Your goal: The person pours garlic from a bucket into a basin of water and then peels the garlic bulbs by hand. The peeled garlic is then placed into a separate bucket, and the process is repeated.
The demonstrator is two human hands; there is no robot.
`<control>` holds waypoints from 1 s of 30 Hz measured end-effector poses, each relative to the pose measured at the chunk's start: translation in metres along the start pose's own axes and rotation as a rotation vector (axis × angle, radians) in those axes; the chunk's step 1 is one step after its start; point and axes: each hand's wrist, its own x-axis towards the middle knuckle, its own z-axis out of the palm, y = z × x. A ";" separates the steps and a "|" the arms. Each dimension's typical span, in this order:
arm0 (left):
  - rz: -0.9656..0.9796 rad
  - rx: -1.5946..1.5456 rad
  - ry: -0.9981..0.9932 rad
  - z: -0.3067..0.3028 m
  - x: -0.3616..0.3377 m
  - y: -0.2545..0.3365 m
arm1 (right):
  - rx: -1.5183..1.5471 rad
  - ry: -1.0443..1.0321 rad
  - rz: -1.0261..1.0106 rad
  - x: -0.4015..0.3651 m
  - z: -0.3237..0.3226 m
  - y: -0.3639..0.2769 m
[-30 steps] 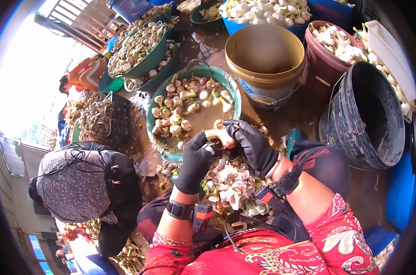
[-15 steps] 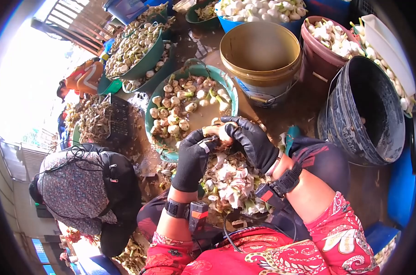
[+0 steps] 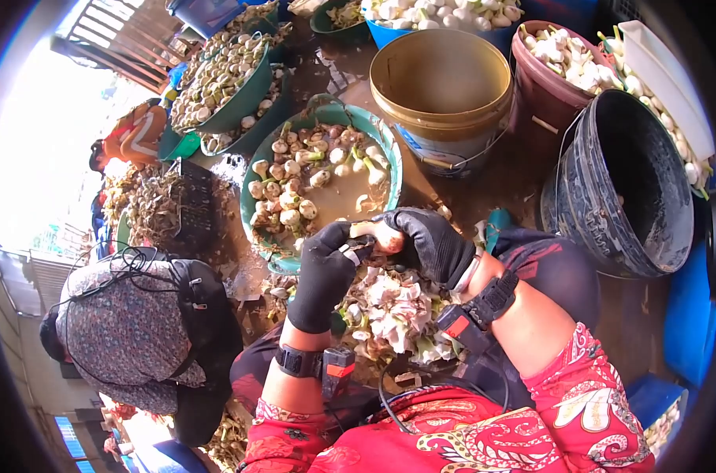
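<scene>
Both my hands wear black gloves and meet above a pile of pale peelings [image 3: 397,307] between my legs. My right hand [image 3: 430,244] is closed around a garlic bulb [image 3: 387,237], with its reddish-white side showing. Against the stem end of that bulb, my left hand [image 3: 330,264] is closed, its fingers around a small object near the thumb that is too hidden to make out. Just beyond my hands stands a green basin [image 3: 395,169] holding many unpeeled bulbs on its left and upper side.
A yellowish bucket [image 3: 444,118] stands beyond the basin, and a black bucket [image 3: 586,189] leans at right. Behind them is a reddish tub [image 3: 531,98] of white bulbs. A person in a patterned top [image 3: 125,323] bends at left; another person [image 3: 133,135] is farther back.
The bulb has turned between my hands, and its loose brownish skin shows less. My left hand sits slightly lower at the stem. The whole view has shifted slightly.
</scene>
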 end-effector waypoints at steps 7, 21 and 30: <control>0.291 0.544 -0.028 -0.005 0.007 -0.004 | 1.258 -0.165 0.640 0.002 0.003 0.014; -0.103 -0.137 -0.078 -0.001 0.000 0.006 | 0.183 0.134 0.458 0.006 0.004 0.010; 0.153 0.122 -0.028 -0.019 0.001 0.003 | 0.769 -0.179 0.579 0.004 -0.007 -0.012</control>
